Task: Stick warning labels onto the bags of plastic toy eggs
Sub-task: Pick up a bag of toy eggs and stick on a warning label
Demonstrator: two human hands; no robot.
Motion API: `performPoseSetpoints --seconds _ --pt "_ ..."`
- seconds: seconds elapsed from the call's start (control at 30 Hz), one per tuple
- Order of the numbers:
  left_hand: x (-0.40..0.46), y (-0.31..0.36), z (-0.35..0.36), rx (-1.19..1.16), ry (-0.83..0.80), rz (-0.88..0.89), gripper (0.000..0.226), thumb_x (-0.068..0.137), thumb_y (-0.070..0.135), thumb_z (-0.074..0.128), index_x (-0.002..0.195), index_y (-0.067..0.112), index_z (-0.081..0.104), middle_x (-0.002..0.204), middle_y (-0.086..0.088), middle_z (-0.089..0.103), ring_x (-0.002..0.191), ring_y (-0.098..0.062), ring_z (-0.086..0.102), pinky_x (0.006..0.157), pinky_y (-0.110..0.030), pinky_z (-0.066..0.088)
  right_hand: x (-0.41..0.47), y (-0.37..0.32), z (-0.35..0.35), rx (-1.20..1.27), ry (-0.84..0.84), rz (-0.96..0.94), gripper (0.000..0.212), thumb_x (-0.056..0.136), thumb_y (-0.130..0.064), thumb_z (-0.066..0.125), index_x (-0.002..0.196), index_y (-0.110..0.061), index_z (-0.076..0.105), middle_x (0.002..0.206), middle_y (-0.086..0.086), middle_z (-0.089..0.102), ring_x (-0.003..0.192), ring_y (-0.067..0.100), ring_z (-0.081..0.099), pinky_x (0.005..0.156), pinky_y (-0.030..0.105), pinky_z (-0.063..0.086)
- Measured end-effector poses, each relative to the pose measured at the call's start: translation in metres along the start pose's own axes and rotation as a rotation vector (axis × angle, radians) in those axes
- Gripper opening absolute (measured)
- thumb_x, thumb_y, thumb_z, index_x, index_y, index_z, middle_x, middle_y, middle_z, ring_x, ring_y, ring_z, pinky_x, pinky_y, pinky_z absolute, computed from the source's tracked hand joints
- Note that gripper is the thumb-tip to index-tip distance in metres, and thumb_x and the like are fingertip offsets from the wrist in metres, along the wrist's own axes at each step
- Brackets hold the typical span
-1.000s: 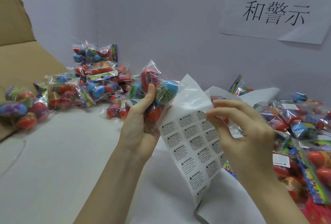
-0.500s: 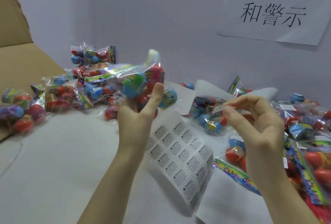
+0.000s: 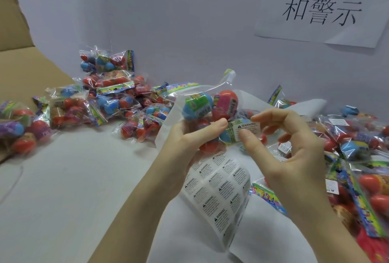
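Note:
My left hand (image 3: 190, 142) grips a clear bag of plastic toy eggs (image 3: 208, 107) at mid-frame, thumb across its front. The same hand also holds a curled sheet of warning labels (image 3: 219, 191) that hangs below it. A single white warning label (image 3: 246, 129) lies on the bag's front. My right hand (image 3: 290, 153) is beside it, thumb and index fingertip at the label's edges, other fingers curled.
A pile of bagged eggs (image 3: 109, 96) lies at the back left beside a cardboard box flap (image 3: 23, 67). More bags (image 3: 357, 149), some bearing white labels, crowd the right side. White paper covers the table (image 3: 63, 189). A paper sign (image 3: 322, 10) hangs on the wall.
My right hand carried a peeled label leftwards onto the bag. My left hand turned the bag and drew it closer, with the label sheet curling below.

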State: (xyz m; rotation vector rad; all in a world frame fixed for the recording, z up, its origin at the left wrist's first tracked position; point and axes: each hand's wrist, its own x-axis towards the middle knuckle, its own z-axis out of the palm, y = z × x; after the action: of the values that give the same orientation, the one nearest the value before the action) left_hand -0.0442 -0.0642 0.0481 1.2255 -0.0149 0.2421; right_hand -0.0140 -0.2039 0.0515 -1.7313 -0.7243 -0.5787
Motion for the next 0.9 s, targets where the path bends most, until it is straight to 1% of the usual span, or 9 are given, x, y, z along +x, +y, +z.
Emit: performPoseSetpoints --seconds 0.13,0.27,0.4,0.47,0.57,0.67,0.73,0.8,0.9 --pt "-0.002 0.0 0.004 0.009 0.034 0.037 0.039 0.059 0.026 0.067 0.094 0.01 0.062 0.071 0.003 0.068 0.063 -0.009 0.063 0.072 -0.025 0.057 -0.001 0.0 0.001 -0.067 -0.002 -0.032 0.021 0.069 -0.028 0.068 0.082 -0.037 0.054 0.083 -0.009 0.06 0.077 0.002 0.052 0.072 0.004 0.033" --pt "-0.003 -0.001 0.005 0.075 0.042 0.063 0.035 0.058 0.029 0.068 0.088 0.011 0.065 0.078 -0.005 0.065 0.073 -0.017 0.06 0.081 -0.035 0.055 -0.001 0.0 0.002 -0.108 0.011 -0.04 0.021 0.069 -0.032 0.067 0.082 -0.04 0.052 0.083 -0.008 0.059 0.077 0.004 0.051 0.074 0.006 0.036" --pt "-0.004 -0.002 0.004 0.064 0.054 0.099 0.029 0.052 0.028 0.071 0.078 0.016 0.067 0.072 -0.001 0.068 0.065 -0.011 0.063 0.069 -0.025 0.058 -0.001 -0.001 0.002 -0.145 0.031 -0.057 0.024 0.069 -0.034 0.07 0.082 -0.042 0.052 0.083 -0.008 0.06 0.077 0.009 0.055 0.074 0.01 0.039" --pt "-0.003 -0.002 0.003 0.077 0.048 0.122 0.032 0.052 0.026 0.073 0.082 0.015 0.068 0.078 -0.004 0.071 0.07 -0.013 0.067 0.066 -0.021 0.056 -0.002 -0.002 0.002 -0.167 0.049 -0.058 0.026 0.069 -0.04 0.074 0.082 -0.043 0.052 0.083 -0.011 0.061 0.081 0.008 0.058 0.077 0.02 0.042" --pt "-0.001 -0.005 0.001 0.135 0.087 0.148 0.044 0.049 0.028 0.076 0.087 0.009 0.069 0.077 -0.004 0.072 0.07 -0.013 0.067 0.067 -0.021 0.055 -0.002 -0.003 0.005 -0.172 0.063 0.003 0.022 0.064 -0.051 0.063 0.083 -0.042 0.057 0.081 -0.021 0.061 0.074 0.004 0.058 0.08 0.036 0.046" --pt "0.001 -0.004 -0.002 0.138 0.109 0.126 0.039 0.048 0.027 0.076 0.083 0.009 0.071 0.078 -0.008 0.072 0.071 -0.016 0.066 0.069 -0.023 0.057 0.002 -0.001 0.003 -0.14 0.055 0.132 0.053 0.051 -0.06 0.064 0.101 -0.043 0.059 0.095 -0.022 0.057 0.075 0.001 0.06 0.072 0.017 0.046" --pt "0.0 -0.002 -0.002 0.097 0.083 0.105 0.025 0.05 0.023 0.076 0.073 0.013 0.073 0.073 -0.006 0.071 0.066 -0.015 0.066 0.065 -0.022 0.057 0.006 0.002 -0.001 0.066 0.017 0.311 0.068 0.041 -0.056 0.071 0.106 -0.046 0.054 0.104 -0.019 0.057 0.077 0.0 0.063 0.065 0.011 0.043" --pt "-0.002 -0.001 0.001 0.075 0.032 0.105 0.015 0.054 0.02 0.074 0.069 0.024 0.075 0.068 0.0 0.069 0.06 -0.01 0.064 0.06 -0.02 0.055 0.009 0.004 -0.004 0.362 -0.057 0.464 0.069 0.038 -0.047 0.073 0.104 -0.034 0.061 0.098 -0.012 0.068 0.078 -0.001 0.065 0.064 0.01 0.047" --pt "-0.005 -0.001 0.006 0.061 -0.022 0.122 0.017 0.057 0.018 0.079 0.074 0.021 0.075 0.07 -0.001 0.07 0.062 -0.01 0.065 0.059 -0.019 0.053 0.007 0.003 0.0 0.452 -0.153 0.453 0.05 0.047 -0.043 0.071 0.091 -0.02 0.071 0.078 -0.005 0.074 0.071 0.002 0.067 0.06 0.009 0.047"
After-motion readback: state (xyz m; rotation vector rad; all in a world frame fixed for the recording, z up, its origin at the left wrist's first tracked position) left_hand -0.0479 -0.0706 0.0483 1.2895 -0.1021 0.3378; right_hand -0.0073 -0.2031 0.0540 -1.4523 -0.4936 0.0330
